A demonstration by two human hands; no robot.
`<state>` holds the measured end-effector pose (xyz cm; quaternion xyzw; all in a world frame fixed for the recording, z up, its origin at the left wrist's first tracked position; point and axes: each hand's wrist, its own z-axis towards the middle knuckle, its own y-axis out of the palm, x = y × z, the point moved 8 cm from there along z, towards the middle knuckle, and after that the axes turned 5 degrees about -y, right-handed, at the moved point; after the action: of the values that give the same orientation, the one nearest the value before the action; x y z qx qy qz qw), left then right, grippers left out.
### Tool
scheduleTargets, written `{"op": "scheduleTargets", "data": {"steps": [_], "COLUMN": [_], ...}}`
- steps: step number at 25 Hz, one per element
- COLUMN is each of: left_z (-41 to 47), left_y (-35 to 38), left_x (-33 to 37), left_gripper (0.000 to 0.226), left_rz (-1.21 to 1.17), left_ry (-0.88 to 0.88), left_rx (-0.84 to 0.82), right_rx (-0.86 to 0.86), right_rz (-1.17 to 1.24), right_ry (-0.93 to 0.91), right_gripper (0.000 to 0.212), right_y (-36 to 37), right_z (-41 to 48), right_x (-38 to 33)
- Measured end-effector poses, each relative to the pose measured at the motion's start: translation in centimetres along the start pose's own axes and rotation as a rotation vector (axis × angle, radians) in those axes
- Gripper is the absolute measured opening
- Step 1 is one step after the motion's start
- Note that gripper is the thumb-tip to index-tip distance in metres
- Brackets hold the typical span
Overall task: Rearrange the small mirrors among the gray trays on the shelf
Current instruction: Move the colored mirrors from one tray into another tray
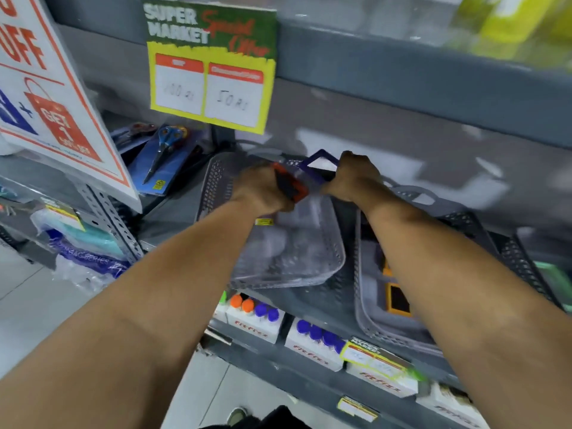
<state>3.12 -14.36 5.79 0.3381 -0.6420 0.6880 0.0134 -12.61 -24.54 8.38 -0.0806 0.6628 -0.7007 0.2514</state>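
Along the gray shelf (309, 308), two perforated gray trays sit side by side: the left tray (297, 267) looks empty, the right tray (371, 323) holds an orange-framed mirror (397, 300) near the shelf's front edge. At the left tray's back rim, the left hand (263, 187) grips a red-framed mirror (289, 184), fingers closed; the right hand (356, 178) clasps a blue-framed mirror (322, 162). Mid-transfer, I judge; next, each needs lowering flat into a tray.
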Motion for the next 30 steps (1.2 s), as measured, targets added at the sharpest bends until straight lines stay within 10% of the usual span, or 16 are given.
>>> {"op": "scheduleTargets", "data": {"steps": [30], "left_z": [-21.5], "left_y": [22.4], "left_x": [41.6], "left_gripper": [0.055], "left_rz": [0.073], "left_ry": [0.757], "left_rx": [-0.387], "right_rx": [0.105], "right_rz": [-0.016], "right_ry": [0.87], "right_gripper": [0.06], "right_y": [-11.8], "right_z": [-35.8], "right_x": [44.1]}}
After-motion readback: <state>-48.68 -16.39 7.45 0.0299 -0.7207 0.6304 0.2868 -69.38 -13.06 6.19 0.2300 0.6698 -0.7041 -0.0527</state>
